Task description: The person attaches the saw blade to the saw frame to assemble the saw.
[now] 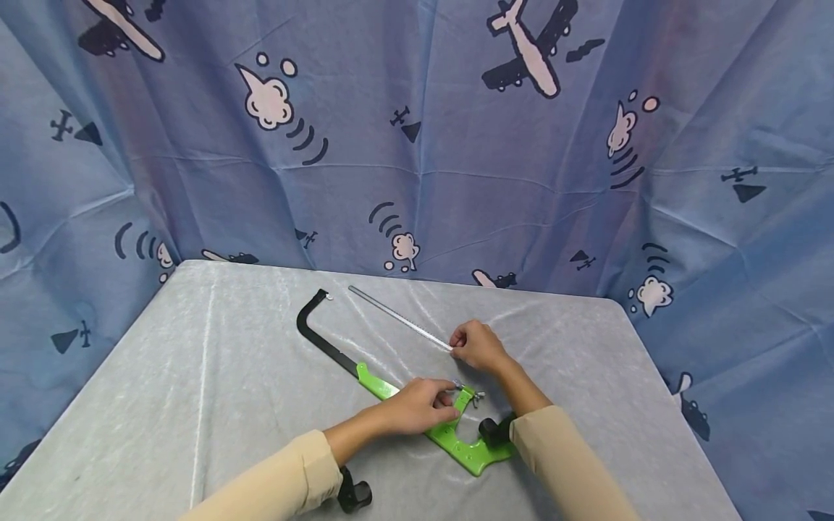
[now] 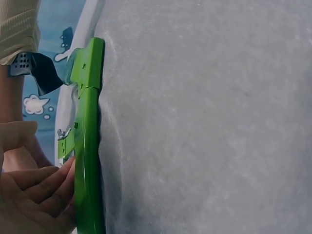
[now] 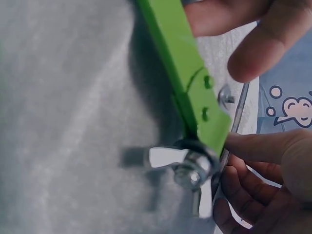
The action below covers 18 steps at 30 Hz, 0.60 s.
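Note:
A hacksaw frame (image 1: 378,383), green with a black bent front arm (image 1: 326,344), lies diagonally on the table. My left hand (image 1: 420,405) is over its rear part, fingers loosely bent, thumb at the green post that carries the wing nut (image 3: 191,168). In the left wrist view, fingertips of this hand (image 2: 41,195) touch the green frame (image 2: 88,161). My right hand (image 1: 478,346) pinches the near end of a thin silver hacksaw blade (image 1: 397,315), just beyond the post. The blade points away to the far left, apart from the front arm's tip.
A pale grey cloth covers the table (image 1: 260,434). Behind it hangs a blue curtain (image 1: 365,145) printed with planes and clouds. Black wrist mounts (image 1: 354,493) sit below both sleeves; the right one overlaps the saw's green handle (image 1: 476,456) in the head view.

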Available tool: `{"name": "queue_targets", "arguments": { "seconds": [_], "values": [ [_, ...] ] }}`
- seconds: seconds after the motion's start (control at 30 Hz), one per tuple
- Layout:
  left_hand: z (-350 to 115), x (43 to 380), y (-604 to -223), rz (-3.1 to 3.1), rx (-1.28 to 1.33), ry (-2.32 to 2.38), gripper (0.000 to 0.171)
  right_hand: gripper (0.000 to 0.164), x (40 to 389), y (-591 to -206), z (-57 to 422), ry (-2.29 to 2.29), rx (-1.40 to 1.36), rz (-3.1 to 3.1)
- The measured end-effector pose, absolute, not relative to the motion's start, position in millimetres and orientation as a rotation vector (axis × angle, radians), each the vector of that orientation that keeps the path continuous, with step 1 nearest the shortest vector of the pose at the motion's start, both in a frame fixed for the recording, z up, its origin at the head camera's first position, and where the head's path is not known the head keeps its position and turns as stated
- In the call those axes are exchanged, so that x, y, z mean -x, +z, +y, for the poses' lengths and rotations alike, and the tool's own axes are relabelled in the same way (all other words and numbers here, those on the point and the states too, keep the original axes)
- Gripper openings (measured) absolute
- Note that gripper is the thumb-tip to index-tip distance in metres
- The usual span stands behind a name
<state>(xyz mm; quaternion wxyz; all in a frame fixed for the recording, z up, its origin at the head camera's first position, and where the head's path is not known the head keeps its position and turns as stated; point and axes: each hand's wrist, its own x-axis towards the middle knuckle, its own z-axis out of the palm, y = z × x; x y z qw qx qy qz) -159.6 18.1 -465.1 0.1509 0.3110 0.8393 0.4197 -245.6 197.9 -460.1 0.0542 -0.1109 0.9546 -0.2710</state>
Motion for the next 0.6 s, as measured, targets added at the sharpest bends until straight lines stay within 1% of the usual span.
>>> {"name": "queue_targets", "arguments": {
  "seconds": [0.2, 0.43, 0.6],
  "values": [
    [20.1, 159.8, -464.8, 2.379, -0.851, 1.234, 0.049, 0.01, 245.5, -458.8, 197.6, -0.832, 0.326, 2.874],
    [19.7, 159.4, -463.4, 2.357, -0.894, 1.285, 0.047, 0.01, 246.4, -457.7, 197.9, -0.842, 0.346, 2.875],
    [21.9, 158.4, -463.7, 2.319, -0.809, 1.32, 0.048, 0.01, 246.2, -459.0, 197.1, -0.85, 0.341, 2.858]
  ]
}}
